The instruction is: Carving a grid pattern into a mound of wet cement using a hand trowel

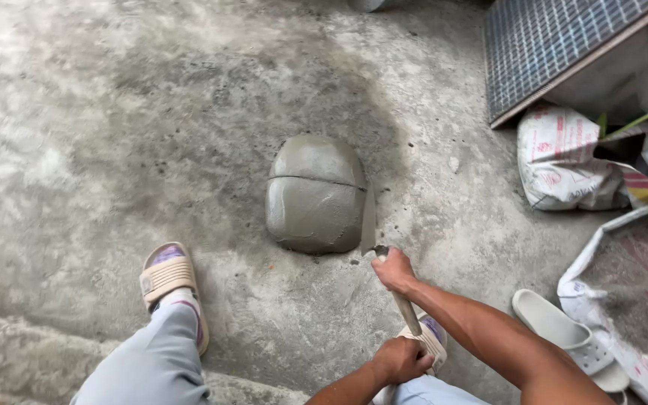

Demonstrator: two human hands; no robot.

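Trowel (384, 262) gripped by both hands beside mortar mound (315, 193); sacks (564, 161) and white sandal (564, 330) lie right.

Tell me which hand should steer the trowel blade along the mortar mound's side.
Right. The right hand grips the trowel low, just behind its blade at the mortar mound; the left hand holds the handle's far end.

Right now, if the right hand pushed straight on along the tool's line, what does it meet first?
Probably the mound of wet cement: the right hand points the trowel blade along its right edge, touching or nearly. Depth unclear.
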